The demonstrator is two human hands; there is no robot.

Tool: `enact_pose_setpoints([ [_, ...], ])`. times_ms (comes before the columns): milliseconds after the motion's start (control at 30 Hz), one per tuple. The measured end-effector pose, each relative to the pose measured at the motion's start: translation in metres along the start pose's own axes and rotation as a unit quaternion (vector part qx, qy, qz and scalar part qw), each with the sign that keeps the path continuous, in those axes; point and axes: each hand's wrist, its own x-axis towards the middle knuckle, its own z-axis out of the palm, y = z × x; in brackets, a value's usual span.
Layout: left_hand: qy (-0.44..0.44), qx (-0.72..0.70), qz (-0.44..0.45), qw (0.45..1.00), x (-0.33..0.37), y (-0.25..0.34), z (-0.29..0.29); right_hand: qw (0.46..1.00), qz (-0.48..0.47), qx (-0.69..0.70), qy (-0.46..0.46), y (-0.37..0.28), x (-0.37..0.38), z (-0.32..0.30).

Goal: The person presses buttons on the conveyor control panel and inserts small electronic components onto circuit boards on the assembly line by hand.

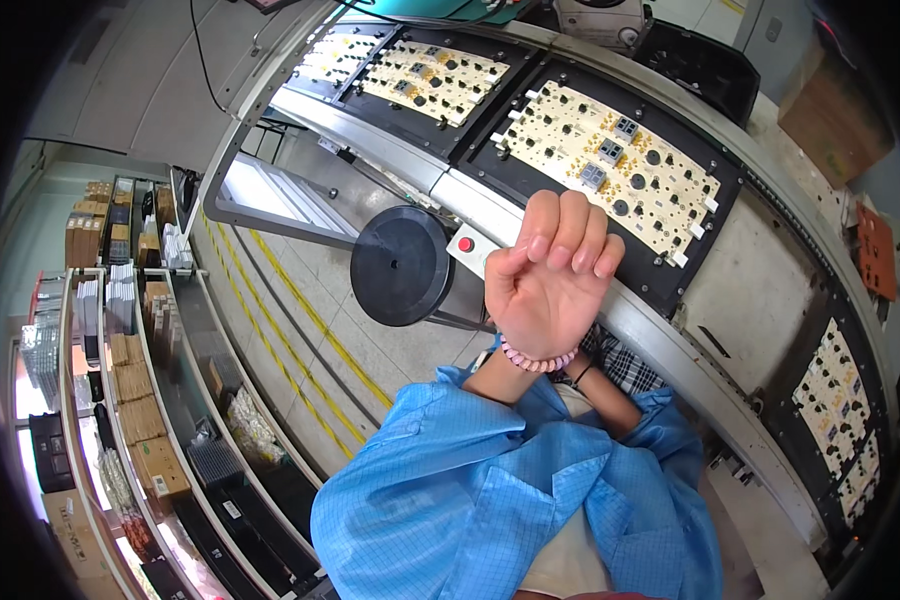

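My left hand (555, 290) is raised in the middle of the view, palm up toward me. Its fingers are loosely curled above the bare palm, and nothing lies in it. Around that wrist sits a pink beaded bracelet (538, 360). My right forearm (610, 402), with a thin dark band near the wrist, passes behind the left wrist, which hides the right hand. Just beyond my left fingers a cream circuit board (560, 130), with dark round parts and grey square parts, lies in a black tray (495, 165).
A red push button (465, 244) on a pale box is left of my hand, beside a round black stool (400, 265). More boards (435, 80) lie along the curved metal-edged bench (670, 350). Shelves (185, 420) with cartons stand far left, past yellow floor lines (300, 310).
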Motion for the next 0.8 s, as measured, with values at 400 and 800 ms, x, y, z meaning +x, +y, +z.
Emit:
enact_pose_setpoints([
  [400, -0.069, 0.085, 0.012, 0.994, 0.002, 0.027, -0.007, 0.96, 0.002, -0.236, -0.151, -0.059, -0.027, -0.061],
  [800, -0.006, 0.092, 0.014, 0.996, -0.007, 0.04, -0.018, 0.98, 0.013, 0.175, 0.092, -0.206, -0.023, -0.192],
])
